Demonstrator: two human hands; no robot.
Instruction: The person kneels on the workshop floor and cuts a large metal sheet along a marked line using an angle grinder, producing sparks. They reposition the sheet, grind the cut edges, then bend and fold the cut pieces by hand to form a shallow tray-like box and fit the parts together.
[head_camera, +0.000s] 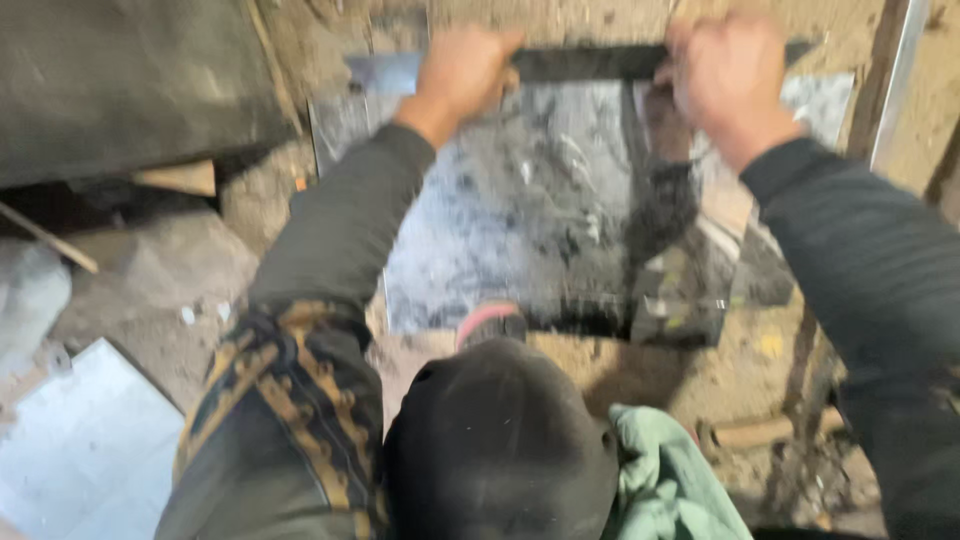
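The sandy floor (160, 270) carries a glossy marbled tile (520, 230) at twelve o'clock. A pale tile (85, 445) (partly cropped) lies at eight o'clock.

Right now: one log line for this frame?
left hand: grips straightedge | right hand: grips same bar | bar: across far edge of marbled tile | tile: flat on sandy ground

The tile (520, 210) has a glossy, marbled grey-and-white face that throws reflections. The straightedge (590, 62) along its top edge looks like dark, dull metal. The ground (150, 290) around it is rough, matt sandy mortar. A second tile (80, 450) is pale and smooth. The cloth (665, 480) is soft, matt green fabric. The sleeves (340, 220) are dark matt knit.
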